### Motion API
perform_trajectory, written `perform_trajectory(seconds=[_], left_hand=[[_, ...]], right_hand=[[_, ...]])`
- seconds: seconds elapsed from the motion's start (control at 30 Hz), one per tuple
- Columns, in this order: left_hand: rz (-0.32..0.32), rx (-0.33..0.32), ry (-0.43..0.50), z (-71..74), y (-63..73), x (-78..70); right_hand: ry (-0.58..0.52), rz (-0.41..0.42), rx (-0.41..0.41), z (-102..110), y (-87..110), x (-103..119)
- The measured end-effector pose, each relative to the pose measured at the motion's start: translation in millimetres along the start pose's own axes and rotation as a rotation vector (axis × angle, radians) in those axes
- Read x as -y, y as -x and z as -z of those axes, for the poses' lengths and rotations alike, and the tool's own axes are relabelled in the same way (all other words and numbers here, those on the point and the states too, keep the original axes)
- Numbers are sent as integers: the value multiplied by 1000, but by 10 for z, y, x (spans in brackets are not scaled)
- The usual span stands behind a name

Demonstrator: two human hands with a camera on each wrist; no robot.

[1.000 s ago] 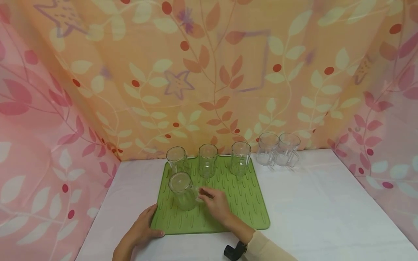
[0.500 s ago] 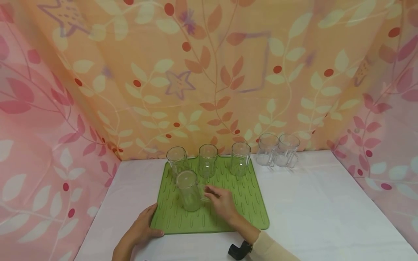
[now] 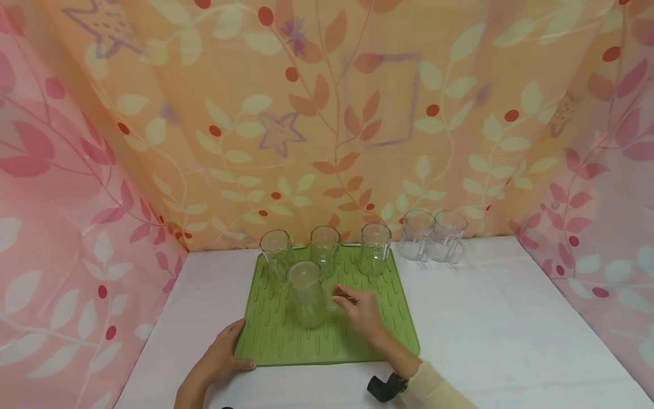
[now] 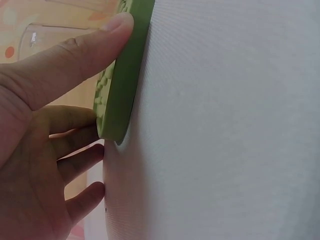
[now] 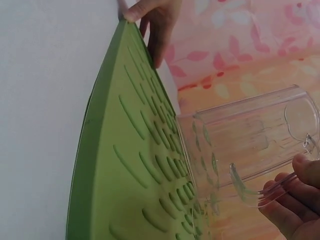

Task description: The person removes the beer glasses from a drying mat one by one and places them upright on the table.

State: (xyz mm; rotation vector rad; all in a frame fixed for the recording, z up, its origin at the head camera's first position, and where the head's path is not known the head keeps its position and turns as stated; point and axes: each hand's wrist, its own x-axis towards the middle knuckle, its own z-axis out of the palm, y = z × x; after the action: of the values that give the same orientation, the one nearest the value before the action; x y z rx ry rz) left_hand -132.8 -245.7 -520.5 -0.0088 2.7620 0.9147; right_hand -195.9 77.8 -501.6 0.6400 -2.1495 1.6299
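- Step, my read: R grip [image 3: 360, 312] placing mug [image 3: 309, 298] on mat [image 3: 286, 349].
- R grip: pinching mug handle; mug over mat's L half, in front of back row mugs [image 3: 375, 250]. Can't tell if lower end touches.
- L grip [image 3: 222, 352]: thumb + fingers holding mat's near-L corner.
- 2 spare mugs [image 3: 448, 236] on surface [image 3: 485, 329], R of mat.
- Next move prob. needs: mug sq. to mat, gap to back row, mat held steady.

Nothing legible on the mugs [image 3: 308, 298] here, nothing on the mat [image 3: 276, 347] either! And the curtain [image 3: 337, 187] beyond the table's [image 3: 485, 318] far edge? No readable words or numbers.
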Motion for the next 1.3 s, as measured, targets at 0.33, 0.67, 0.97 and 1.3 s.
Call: perform_trajectory(seconds=[0.33, 0.67, 0.97, 1.3], left_hand=[[9, 8, -1, -1, -17, 11], [-6, -4, -1, 9, -4, -12], [-14, -2, 11, 21, 8, -21], [-9, 0, 24, 16, 11, -32]], right_hand=[[37, 0, -2, 191, -20, 301], [-3, 21, -37, 371, -24, 373], [9, 65, -59, 482, -26, 367], [22, 99, -85, 548, 36, 51]])
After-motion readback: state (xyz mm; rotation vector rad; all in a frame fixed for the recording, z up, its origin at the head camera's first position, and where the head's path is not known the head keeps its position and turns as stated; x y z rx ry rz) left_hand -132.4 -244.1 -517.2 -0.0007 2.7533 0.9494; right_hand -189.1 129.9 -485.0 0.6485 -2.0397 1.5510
